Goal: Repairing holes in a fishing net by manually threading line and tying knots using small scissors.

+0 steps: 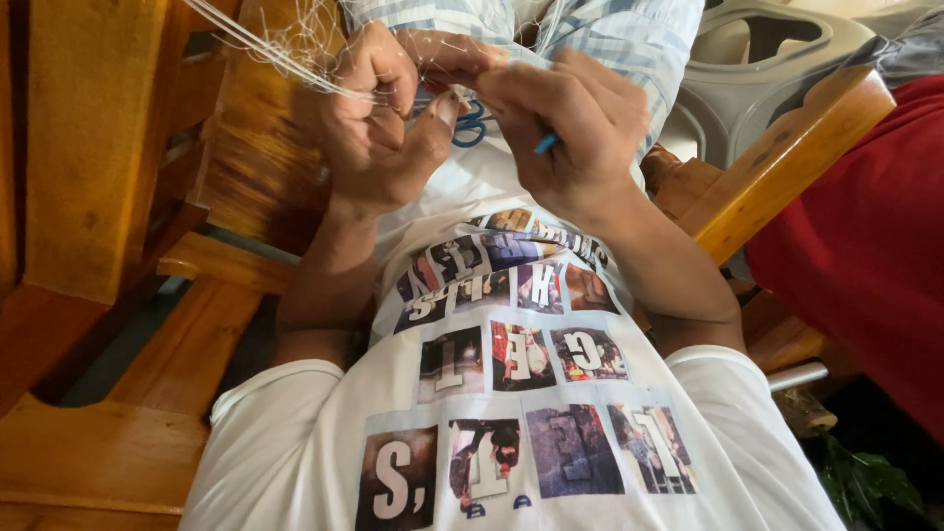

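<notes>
Fine white netting (pixel 295 49) is being pinched in the closed left hand (pixel 379 118), while a thin blue tool (pixel 546 144) is being gripped in the curled right hand (pixel 570 123). Mesh mending seems underway; the next knot probably demands steady tension. Wooden chair arms (pixel 787 157) are flanking them.

Both forearms rise from the chest, elbows bent. The left hand (pixel 379 118) is curled, thumb pressed forward; the right hand (pixel 575 123) is closed, knuckles up, fingertips meeting the left.
</notes>
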